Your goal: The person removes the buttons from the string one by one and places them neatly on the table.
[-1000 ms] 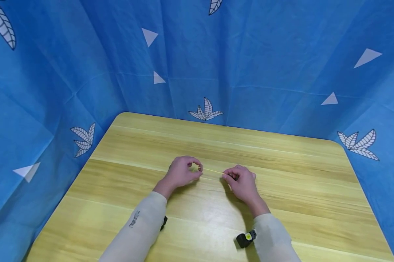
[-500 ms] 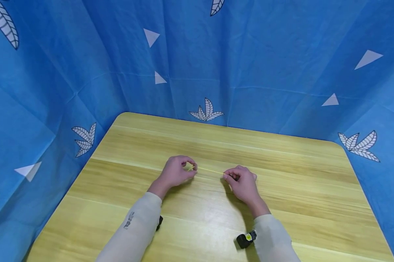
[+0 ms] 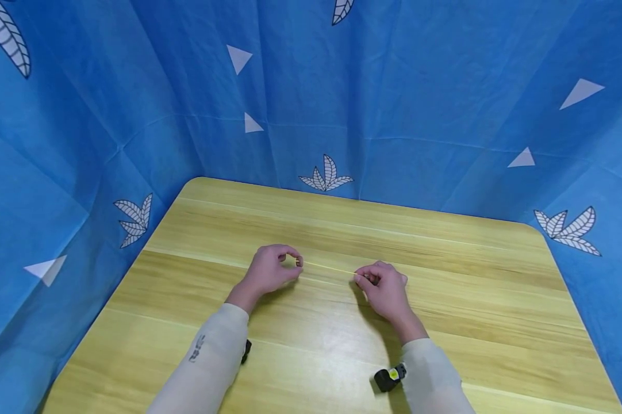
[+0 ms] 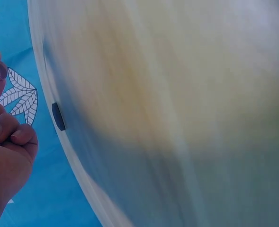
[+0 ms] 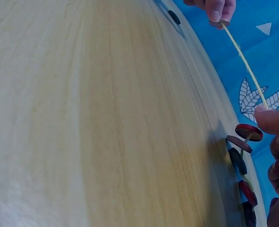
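Observation:
A thin yellow string (image 3: 329, 267) runs taut between my two hands, just above the table. My left hand (image 3: 269, 269) pinches it at the left end with thumb and forefinger. A small brown disc like a button (image 4: 1, 72) shows between those fingertips in the left wrist view. My right hand (image 3: 387, 290) pinches the string's other end between thumb and forefinger. Below that grip, in the right wrist view, several round buttons (image 5: 248, 132), red, brown and dark, hang threaded on the string. The right palm hides part of the head view of them.
The wood-grain table (image 3: 311, 356) has a blue curtain (image 3: 300, 69) with leaf prints behind and beside it. A small dark oval piece (image 4: 58, 117) shows by the table's edge; whether it lies there or hangs, I cannot tell. Black wrist cameras (image 3: 386, 379) sit at both sleeves.
My left hand has moved to the left, away from the right hand, and the visible stretch of string between them has lengthened. The right hand has stayed almost still.

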{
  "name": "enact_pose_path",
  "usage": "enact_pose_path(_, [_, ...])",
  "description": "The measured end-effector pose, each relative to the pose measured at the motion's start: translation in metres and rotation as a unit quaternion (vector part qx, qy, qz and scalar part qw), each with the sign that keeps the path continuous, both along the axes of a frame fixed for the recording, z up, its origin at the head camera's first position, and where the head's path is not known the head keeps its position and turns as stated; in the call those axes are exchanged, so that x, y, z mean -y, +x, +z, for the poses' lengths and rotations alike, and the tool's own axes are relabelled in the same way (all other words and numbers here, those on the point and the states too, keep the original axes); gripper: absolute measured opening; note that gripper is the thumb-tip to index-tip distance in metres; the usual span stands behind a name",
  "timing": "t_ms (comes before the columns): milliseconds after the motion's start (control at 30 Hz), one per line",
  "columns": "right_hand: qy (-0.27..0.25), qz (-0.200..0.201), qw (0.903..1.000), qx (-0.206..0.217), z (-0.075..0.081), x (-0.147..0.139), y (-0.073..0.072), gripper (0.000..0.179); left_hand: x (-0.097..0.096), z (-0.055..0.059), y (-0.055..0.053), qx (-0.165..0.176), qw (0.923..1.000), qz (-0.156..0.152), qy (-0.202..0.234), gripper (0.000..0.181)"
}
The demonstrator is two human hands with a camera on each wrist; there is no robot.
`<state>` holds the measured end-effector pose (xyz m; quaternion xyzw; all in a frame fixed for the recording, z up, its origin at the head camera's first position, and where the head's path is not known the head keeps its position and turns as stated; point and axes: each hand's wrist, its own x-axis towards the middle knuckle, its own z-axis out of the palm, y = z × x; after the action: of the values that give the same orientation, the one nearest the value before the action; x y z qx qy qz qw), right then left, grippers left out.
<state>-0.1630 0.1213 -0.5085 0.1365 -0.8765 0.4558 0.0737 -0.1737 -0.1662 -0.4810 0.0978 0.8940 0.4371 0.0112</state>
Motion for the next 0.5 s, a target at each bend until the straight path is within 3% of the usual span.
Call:
enact_pose_path(200, [0.004,0.003,1.0,-0.004,0.002,0.001,-0.001,0.011,0.008,-0.001,-0.001,0.014,0.9998,0.011,-0.003,0.013])
enact_pose_path(500, [0.001,0.003,1.0,0.0,0.0,0.002,-0.002,0.008,0.021,-0.002,0.001,0.006,0.9995,0.029,-0.005,0.012])
